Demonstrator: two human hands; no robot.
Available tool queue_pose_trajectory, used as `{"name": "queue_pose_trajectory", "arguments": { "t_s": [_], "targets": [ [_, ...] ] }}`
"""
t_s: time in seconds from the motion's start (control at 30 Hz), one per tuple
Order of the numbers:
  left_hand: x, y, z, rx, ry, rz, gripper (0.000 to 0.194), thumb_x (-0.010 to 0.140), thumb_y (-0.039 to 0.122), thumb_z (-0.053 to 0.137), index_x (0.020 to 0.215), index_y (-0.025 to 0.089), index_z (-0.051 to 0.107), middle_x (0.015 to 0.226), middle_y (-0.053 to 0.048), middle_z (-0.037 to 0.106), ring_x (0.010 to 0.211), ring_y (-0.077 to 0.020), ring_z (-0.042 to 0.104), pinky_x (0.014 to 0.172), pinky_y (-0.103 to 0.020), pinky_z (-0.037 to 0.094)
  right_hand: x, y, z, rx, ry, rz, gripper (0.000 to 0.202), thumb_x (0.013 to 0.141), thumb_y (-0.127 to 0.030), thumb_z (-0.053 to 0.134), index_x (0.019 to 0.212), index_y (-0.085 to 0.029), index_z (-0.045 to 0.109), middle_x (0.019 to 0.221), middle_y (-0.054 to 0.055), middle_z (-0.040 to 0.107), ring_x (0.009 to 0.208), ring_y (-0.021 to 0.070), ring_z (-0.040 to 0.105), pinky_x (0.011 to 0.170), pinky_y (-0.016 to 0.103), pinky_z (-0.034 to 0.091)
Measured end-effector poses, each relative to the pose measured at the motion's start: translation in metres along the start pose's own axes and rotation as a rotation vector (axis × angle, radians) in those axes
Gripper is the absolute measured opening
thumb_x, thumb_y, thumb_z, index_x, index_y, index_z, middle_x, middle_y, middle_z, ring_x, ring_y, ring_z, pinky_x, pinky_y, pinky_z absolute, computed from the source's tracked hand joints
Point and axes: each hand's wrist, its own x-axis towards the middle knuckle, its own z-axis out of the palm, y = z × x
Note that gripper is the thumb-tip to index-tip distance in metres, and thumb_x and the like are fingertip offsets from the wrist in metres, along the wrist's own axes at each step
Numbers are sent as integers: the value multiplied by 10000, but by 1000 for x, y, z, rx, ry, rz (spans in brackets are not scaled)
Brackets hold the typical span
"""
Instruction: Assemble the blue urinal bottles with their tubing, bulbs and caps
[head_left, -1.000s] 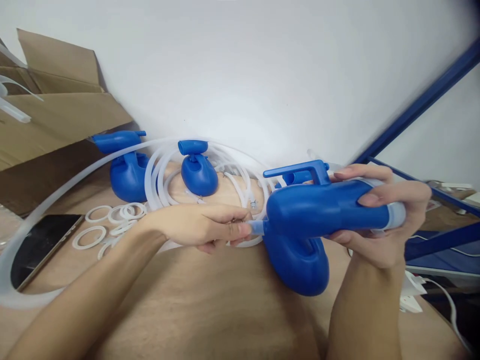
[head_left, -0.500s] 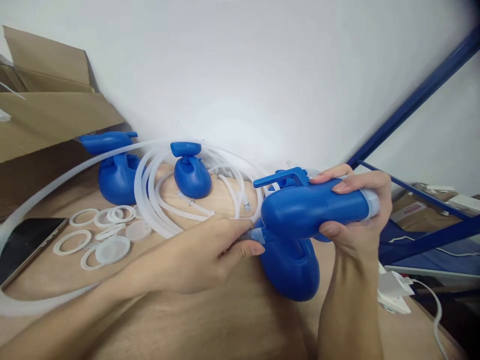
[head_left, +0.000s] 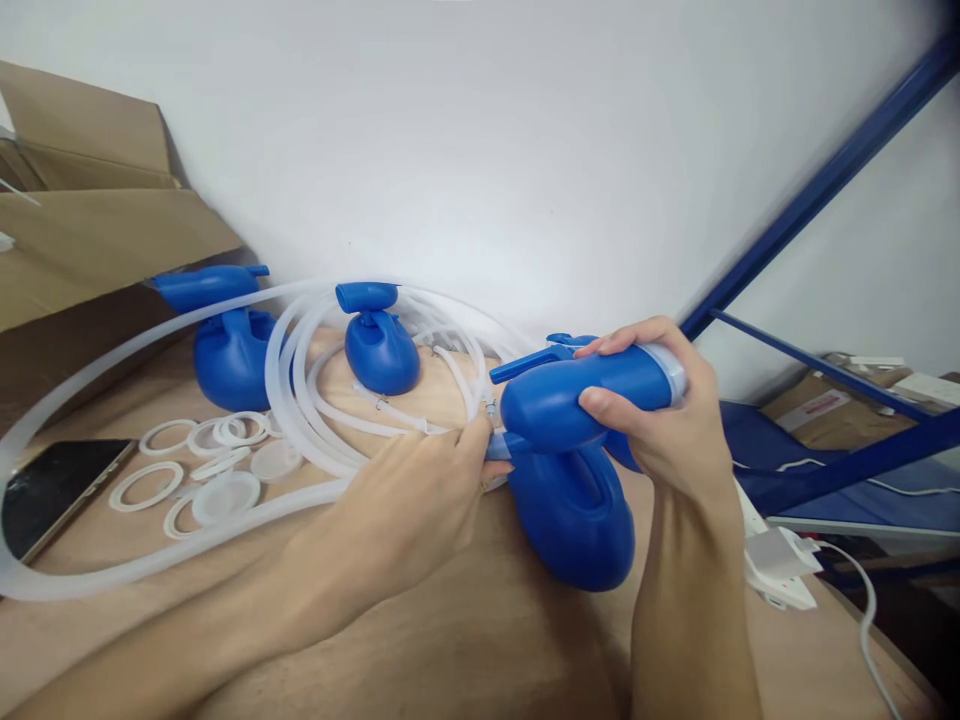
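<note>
My right hand (head_left: 660, 400) is wrapped around the thick neck of a blue plastic urinal bottle (head_left: 551, 395), which has a translucent whitish end (head_left: 670, 372) towards the right. Its rounded body (head_left: 577, 520) hangs below, tilted over the table. My left hand (head_left: 420, 490) grips the end of a translucent white hose (head_left: 262, 510) at the bottle's narrow blue spout (head_left: 512, 445). The hose end overlaps the spout, but how far is hidden by my fingers. Coiled hose (head_left: 300, 400) lies behind my left hand.
Two more blue bottles (head_left: 232, 360) (head_left: 382, 350) stand at the back left, beside a cardboard box (head_left: 112, 240). White rings and discs (head_left: 225, 498) and a phone (head_left: 64, 490) lie at left. A blue metal frame (head_left: 832, 180) and a white power strip (head_left: 776, 580) are at right.
Both hands and the held bottle have shifted left and slightly upward. The left hand stays closed on the hose at the spout, and a loop of hose has moved up at the left.
</note>
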Motion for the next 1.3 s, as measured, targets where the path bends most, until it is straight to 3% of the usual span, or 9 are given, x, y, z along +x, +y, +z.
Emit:
{"name": "queue_pose_trajectory", "arguments": {
  "t_s": [0.23, 0.43, 0.53, 0.63, 0.73, 0.9, 0.97, 1.1, 1.3],
  "targets": [
    [3, 0, 7, 225, 164, 14, 247, 1116, 335, 370, 1006, 201, 545, 726, -73, 712, 575, -326, 697, 492, -332, 111, 3, 1, 6, -68, 5, 143, 390, 709, -528, 919, 885, -282, 674, 906, 12, 729, 824, 231, 667, 729, 385, 540],
    [11, -8, 18, 285, 263, 43, 292, 1114, 356, 383, 962, 186, 564, 697, -76, 696, 525, -306, 675, 485, -333, 103, 2, 0, 11, -120, 1, 260, 400, 738, -547, 889, 892, -259, 658, 901, 0, 690, 804, 202, 634, 687, 338, 523],
    [17, -12, 22, 278, 238, 32, 317, 1120, 376, 359, 1002, 181, 578, 713, -78, 704, 558, -317, 688, 487, -337, 108, 2, 0, 11, -135, -10, 306, 415, 739, -561, 887, 898, -258, 653, 880, -6, 662, 763, 187, 611, 655, 328, 521],
    [21, -16, 18, 256, 127, 56, 344, 1119, 405, 353, 1041, 166, 589, 749, -96, 714, 611, -325, 699, 497, -344, 120, 2, 2, 10, -136, -29, 320, 435, 725, -559, 895, 906, -254, 644, 890, -7, 658, 766, 182, 606, 655, 320, 516],
    [24, -21, 11, 154, 40, 106, 358, 1115, 422, 367, 1063, 151, 594, 822, -113, 726, 652, -300, 688, 527, -338, 174, 2, 7, 9, -85, -67, 307, 439, 714, -547, 899, 908, -254, 637, 922, -6, 678, 805, 187, 618, 678, 316, 517],
    [25, -29, 6, -259, 10, 174, 288, 1103, 382, 412, 999, 170, 577, 834, -53, 679, 700, -207, 640, 614, -307, 351, 3, 12, 6, -38, -92, 275, 444, 695, -504, 930, 943, -266, 650, 985, 2, 717, 880, 212, 660, 727, 332, 541],
    [23, -28, 4, -413, -14, 183, 313, 1097, 399, 414, 921, 185, 559, 750, -11, 616, 643, -172, 586, 609, -292, 358, 4, 10, 5, -14, -101, 240, 446, 683, -498, 941, 938, -269, 655, 981, 5, 733, 898, 224, 682, 754, 346, 554],
    [18, -25, -3, -635, -12, 201, 328, 1083, 403, 440, 885, 184, 582, 789, 6, 608, 696, -143, 572, 654, -268, 392, 5, 7, 4, 40, -115, 152, 451, 672, -504, 955, 931, -274, 664, 964, 19, 757, 924, 251, 715, 823, 391, 572],
    [15, -24, -9, -773, -116, 169, 460, 1081, 513, 441, 811, 175, 597, 718, 26, 512, 658, -128, 472, 620, -266, 365, 3, 12, 2, 79, -112, 28, 444, 678, -491, 960, 952, -276, 685, 996, 20, 751, 997, 259, 713, 933, 433, 561]
  ]
}}
